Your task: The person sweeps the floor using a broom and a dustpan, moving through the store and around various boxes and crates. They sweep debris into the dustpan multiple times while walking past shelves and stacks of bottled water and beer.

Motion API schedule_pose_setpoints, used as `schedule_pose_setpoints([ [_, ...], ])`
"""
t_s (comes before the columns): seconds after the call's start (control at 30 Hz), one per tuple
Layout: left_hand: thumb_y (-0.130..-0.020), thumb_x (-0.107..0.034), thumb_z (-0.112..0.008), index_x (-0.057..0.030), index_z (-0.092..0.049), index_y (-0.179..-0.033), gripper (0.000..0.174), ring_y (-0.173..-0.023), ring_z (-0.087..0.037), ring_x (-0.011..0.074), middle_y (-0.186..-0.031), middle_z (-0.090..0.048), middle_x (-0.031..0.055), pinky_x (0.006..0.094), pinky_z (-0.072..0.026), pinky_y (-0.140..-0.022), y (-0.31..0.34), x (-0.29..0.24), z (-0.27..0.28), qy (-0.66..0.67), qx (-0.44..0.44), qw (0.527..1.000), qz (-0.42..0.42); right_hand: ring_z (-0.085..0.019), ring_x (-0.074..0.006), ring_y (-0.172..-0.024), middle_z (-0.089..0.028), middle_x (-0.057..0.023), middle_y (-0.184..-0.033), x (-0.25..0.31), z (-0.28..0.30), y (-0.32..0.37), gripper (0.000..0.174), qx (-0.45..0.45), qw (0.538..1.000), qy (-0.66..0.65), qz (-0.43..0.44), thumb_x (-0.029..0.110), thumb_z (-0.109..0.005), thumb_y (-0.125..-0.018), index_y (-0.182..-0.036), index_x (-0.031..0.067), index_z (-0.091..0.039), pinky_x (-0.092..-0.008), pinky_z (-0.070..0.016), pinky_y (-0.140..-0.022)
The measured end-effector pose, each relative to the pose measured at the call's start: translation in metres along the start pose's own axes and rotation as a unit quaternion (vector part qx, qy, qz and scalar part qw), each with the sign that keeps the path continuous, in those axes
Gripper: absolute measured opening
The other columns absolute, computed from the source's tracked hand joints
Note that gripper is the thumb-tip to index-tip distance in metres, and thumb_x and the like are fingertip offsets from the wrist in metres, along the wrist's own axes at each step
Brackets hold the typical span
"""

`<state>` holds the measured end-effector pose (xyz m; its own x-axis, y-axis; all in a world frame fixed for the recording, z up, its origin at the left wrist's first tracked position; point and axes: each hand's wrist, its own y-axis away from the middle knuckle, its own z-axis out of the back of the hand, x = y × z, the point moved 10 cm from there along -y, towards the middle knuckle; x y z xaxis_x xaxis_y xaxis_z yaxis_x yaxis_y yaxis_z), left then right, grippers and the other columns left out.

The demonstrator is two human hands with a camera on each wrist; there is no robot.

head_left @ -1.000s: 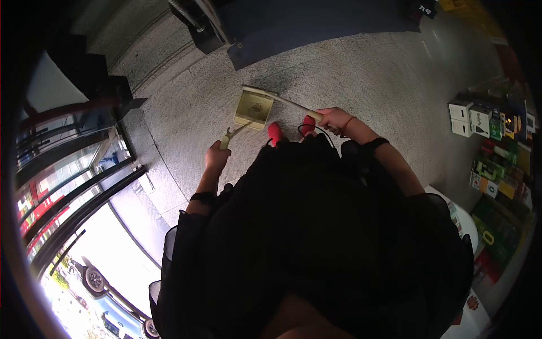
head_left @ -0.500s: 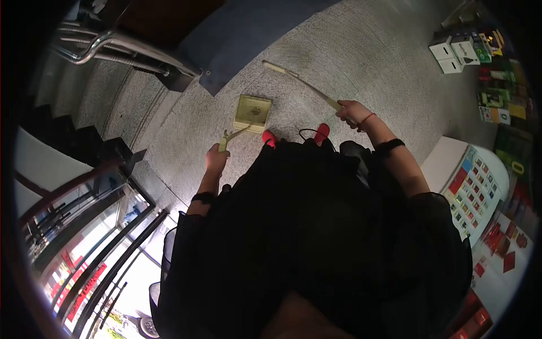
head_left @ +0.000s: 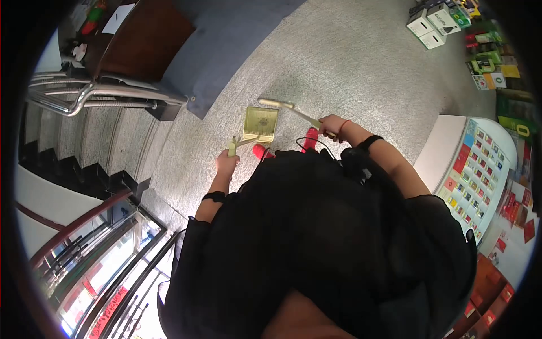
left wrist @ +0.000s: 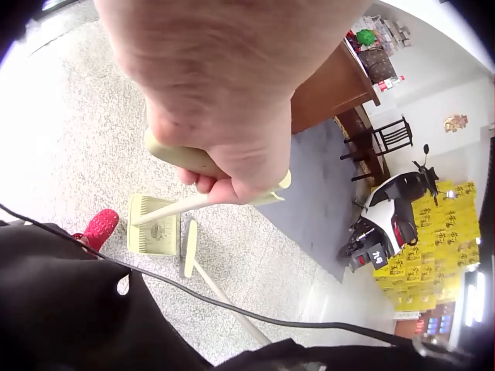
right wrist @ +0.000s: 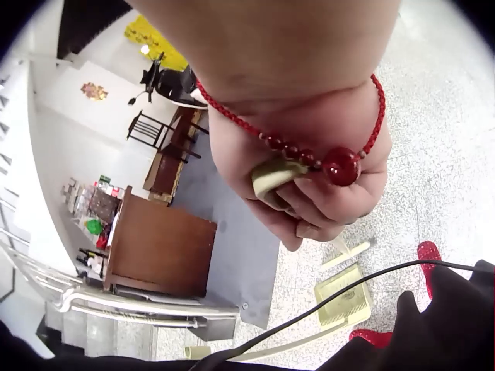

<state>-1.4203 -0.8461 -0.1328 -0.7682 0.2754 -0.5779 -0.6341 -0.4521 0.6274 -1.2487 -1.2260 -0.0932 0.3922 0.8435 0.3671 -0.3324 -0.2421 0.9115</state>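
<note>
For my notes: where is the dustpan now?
In the head view, the dustpan rests on the floor ahead of the red shoes, nearer the left hand, broom head at its far edge.

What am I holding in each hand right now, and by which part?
Left hand grips the dustpan by its handle top; right hand grips the broom by its handle's upper end.

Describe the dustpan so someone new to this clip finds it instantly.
Start at the blue mat on the speckled floor; off its corner, before the red shoes, lies the dustpan. A flat pale-yellow square, unlike the thin broom beside it, its handle runs to the left hand.
</note>
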Motion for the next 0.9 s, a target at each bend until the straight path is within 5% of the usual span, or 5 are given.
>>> schedule_pose_setpoints([
  [0.07,-0.057,-0.012,-0.061,-0.0027,-0.058,-0.083,0.027,-0.060,-0.055,0.0203,-0.065,-0.057,0.0104,0.0331,-0.0436,-0.056,0.005,-0.011,-0.010,0.044,0.003,0.999,0.002,-0.038,-0.0112,-0.036,-0.047,-0.0034,-0.054,-0.019,0.010,-0.007,0.039,0.039,0.993,-0.111,0.013,0.010,-0.060,-0.068,-0.106,0.0049,-0.058,-0.0259,-0.0287,-0.032],
  [0.1,-0.057,-0.012,-0.061,-0.0027,-0.059,-0.083,0.028,-0.060,-0.055,0.0209,-0.065,-0.057,0.0108,0.0337,-0.0438,-0.056,0.005,-0.012,-0.014,0.034,0.000,0.999,0.001,-0.040,-0.0133,-0.034,-0.045,-0.0043,-0.049,-0.006,0.019,0.015,0.009,0.028,0.987,-0.152,0.048,0.011,-0.060,-0.065,-0.062,0.0041,-0.055,-0.0277,-0.0305,-0.030],
  [0.13,-0.057,-0.012,-0.061,-0.0027,-0.059,-0.084,0.028,-0.060,-0.055,0.0214,-0.066,-0.057,0.0112,0.0342,-0.0440,-0.056,0.002,-0.012,-0.016,0.023,-0.003,1.000,0.002,-0.040,-0.0133,-0.034,-0.045,-0.0043,-0.049,-0.001,0.026,0.030,0.009,0.028,0.987,-0.153,0.048,0.011,-0.060,-0.065,-0.062,0.0041,-0.055,-0.0277,-0.0305,-0.030],
  [0.57,-0.058,-0.012,-0.062,-0.0038,-0.059,-0.079,0.023,-0.057,-0.054,0.0180,-0.064,-0.057,0.0081,0.0318,-0.0435,-0.055,-0.006,-0.058,-0.042,0.009,-0.002,1.000,-0.007,-0.047,-0.0176,-0.038,-0.049,-0.0072,-0.057,-0.027,0.130,0.021,0.017,-0.124,0.979,-0.152,0.059,0.013,-0.061,-0.074,-0.085,0.0009,-0.056,-0.0341,-0.0367,-0.031],
  [0.9,-0.060,-0.009,-0.061,-0.0026,-0.059,-0.081,0.022,-0.055,-0.052,0.0158,-0.062,-0.055,0.0061,0.0299,-0.0418,-0.052,-0.012,-0.107,-0.095,-0.007,0.053,0.998,-0.027,-0.044,-0.0176,-0.038,-0.049,-0.0069,-0.057,-0.077,0.114,0.008,0.026,-0.017,0.997,-0.073,0.019,0.012,-0.061,-0.071,-0.096,0.0042,-0.057,-0.0321,-0.0337,-0.032],
])
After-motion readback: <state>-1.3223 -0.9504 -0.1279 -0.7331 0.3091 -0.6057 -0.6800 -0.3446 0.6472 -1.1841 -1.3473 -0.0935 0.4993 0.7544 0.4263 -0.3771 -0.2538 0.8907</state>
